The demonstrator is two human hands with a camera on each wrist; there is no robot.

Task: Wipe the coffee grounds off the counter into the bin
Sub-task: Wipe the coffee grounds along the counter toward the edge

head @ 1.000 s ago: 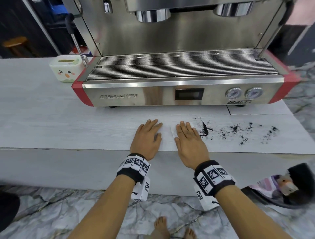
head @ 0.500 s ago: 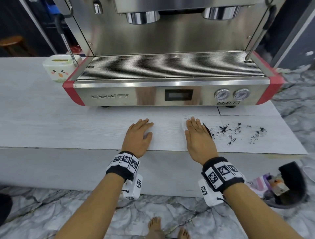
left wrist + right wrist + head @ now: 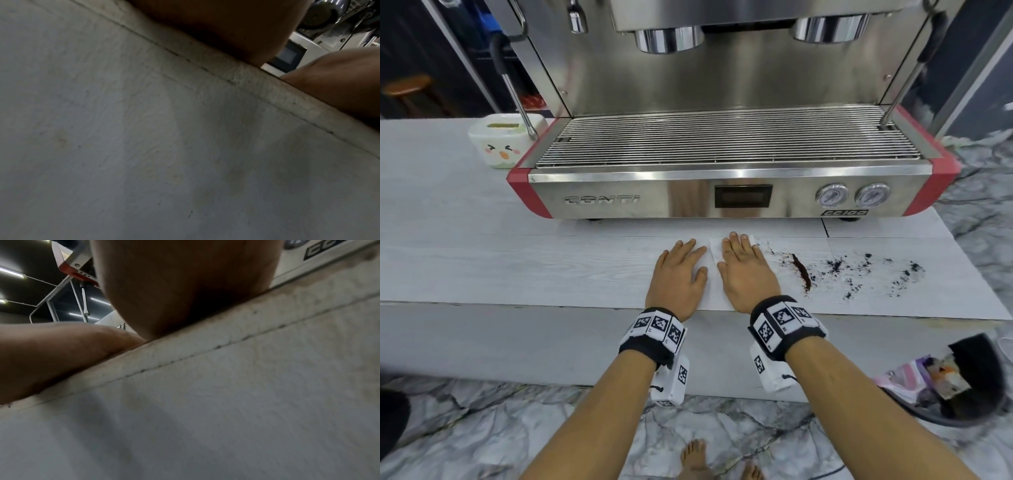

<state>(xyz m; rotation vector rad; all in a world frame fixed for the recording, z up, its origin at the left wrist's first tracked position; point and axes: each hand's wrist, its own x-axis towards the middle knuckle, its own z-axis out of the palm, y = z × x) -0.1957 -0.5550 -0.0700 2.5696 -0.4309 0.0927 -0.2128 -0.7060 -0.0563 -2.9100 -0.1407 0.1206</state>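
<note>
Dark coffee grounds (image 3: 866, 270) lie scattered on the white counter (image 3: 517, 267) toward its right end, with a brown smeared streak (image 3: 801, 272) at their left edge. My right hand (image 3: 734, 257) lies flat, fingers straight, pressing a white paper wipe (image 3: 714, 257) just left of the streak. My left hand (image 3: 690, 260) rests flat on the counter beside it, on the wipe's left edge. The bin (image 3: 969, 407) stands on the floor below the counter's right end, holding rubbish. In the wrist views only the heels of the left hand (image 3: 226, 24) and right hand (image 3: 185, 280) show above the counter's front face.
A steel and red espresso machine (image 3: 722, 195) stands right behind the hands. A white tissue box with a cartoon face (image 3: 500, 147) sits at its left, by the steam wand (image 3: 517, 92). The floor (image 3: 482, 428) is marble; bare toes (image 3: 695, 455) show below.
My right hand slid right with the wipe onto the grounds, then came back left beside the left hand, leaving a brown streak. The left hand stayed put.
</note>
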